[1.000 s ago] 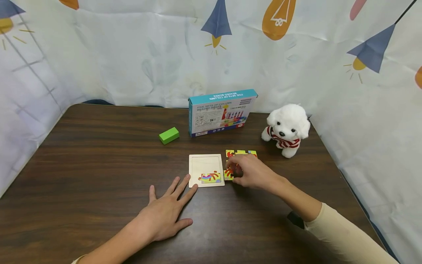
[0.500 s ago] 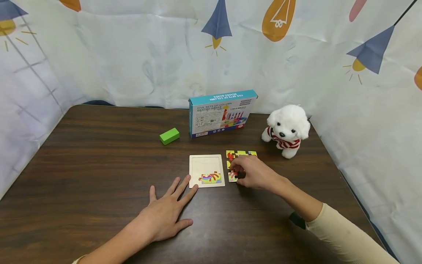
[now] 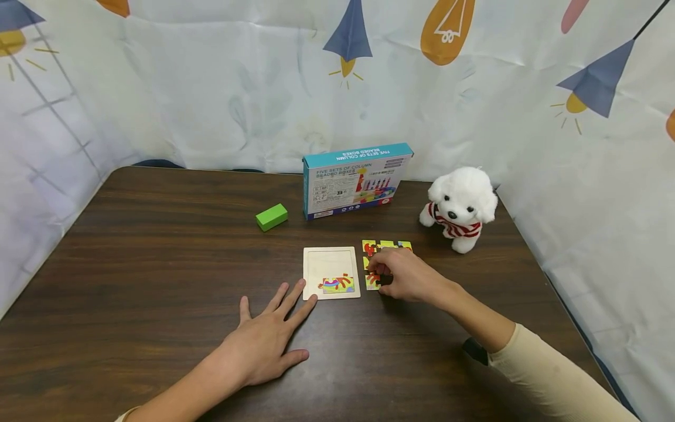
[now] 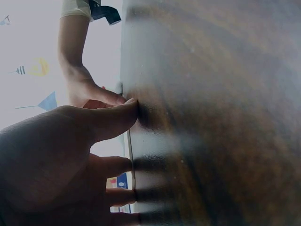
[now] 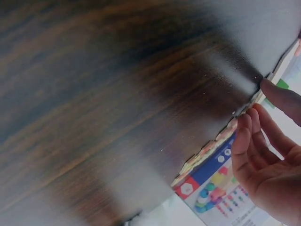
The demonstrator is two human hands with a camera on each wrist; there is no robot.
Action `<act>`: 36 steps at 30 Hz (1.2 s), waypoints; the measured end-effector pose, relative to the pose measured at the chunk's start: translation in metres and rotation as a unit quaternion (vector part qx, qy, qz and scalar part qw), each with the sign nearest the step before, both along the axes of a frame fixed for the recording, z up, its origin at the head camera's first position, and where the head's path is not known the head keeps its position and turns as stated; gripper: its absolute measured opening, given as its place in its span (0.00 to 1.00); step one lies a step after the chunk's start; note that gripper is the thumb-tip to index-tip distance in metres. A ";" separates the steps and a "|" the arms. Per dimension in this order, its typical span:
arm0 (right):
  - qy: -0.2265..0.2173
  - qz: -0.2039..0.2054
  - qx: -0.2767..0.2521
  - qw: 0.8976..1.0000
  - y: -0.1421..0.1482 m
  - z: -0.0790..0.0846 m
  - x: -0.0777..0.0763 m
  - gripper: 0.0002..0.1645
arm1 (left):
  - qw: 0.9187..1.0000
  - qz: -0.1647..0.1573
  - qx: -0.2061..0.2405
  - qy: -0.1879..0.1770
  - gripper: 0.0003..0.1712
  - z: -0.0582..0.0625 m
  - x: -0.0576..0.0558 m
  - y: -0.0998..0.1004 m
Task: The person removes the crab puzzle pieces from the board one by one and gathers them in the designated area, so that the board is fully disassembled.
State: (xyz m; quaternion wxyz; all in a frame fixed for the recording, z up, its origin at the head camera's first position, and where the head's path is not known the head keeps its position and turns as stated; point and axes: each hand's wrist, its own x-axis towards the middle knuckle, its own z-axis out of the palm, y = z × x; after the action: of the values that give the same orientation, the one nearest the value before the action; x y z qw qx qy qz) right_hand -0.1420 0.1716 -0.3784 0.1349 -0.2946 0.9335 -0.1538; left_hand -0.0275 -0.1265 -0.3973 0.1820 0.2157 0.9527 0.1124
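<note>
A square wooden puzzle tray (image 3: 329, 261) lies flat on the table, with a joined patch of colourful puzzle pieces (image 3: 337, 285) in its lower right. My left hand (image 3: 263, 340) rests on the table, fingers spread, two fingertips at the tray's lower left corner. Right of the tray, several yellow and red jigsaw pieces (image 3: 387, 243) lie grouped on the table, partly hidden under my right hand (image 3: 408, 275). That hand's thumb and fingers are curled around the lower left puzzle piece (image 3: 372, 282), pinching it. The right wrist view shows the thumb (image 5: 280, 99) and fingers close to the tabletop.
Behind the tray stands a blue and white toy box (image 3: 355, 181), with a green block (image 3: 272, 217) to its left. A white plush dog (image 3: 461, 205) in a striped scarf sits at the right. A printed curtain (image 3: 211, 88) hangs behind the brown table (image 3: 158, 264).
Between one second and half a second ago, my right hand shifted slightly right and the lower left piece moved away from the tray with it. Since then little differs; my left hand stays put.
</note>
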 end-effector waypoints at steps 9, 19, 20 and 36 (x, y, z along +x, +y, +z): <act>-0.015 -0.005 -0.002 1.000 0.000 0.000 0.000 0.22 | 1.000 0.000 -0.001 0.000 0.52 0.000 0.000 0.000; -0.007 0.002 -0.010 1.000 -0.002 0.002 0.002 0.22 | 1.000 0.001 0.006 0.002 0.52 0.000 0.000 0.000; -0.008 0.003 -0.011 1.000 -0.003 0.002 0.002 0.22 | 1.000 0.000 0.005 0.004 0.52 0.000 0.000 0.000; -0.010 0.059 -0.031 0.998 -0.036 0.008 0.003 0.19 | 1.000 0.000 0.003 0.001 0.52 0.001 0.000 0.000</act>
State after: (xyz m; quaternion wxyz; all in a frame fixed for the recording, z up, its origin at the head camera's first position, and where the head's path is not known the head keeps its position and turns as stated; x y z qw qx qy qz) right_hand -0.1390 0.1355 -0.3705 0.1438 -0.3521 0.9078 -0.1768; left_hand -0.0277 -0.1264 -0.3965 0.1805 0.2160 0.9526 0.1157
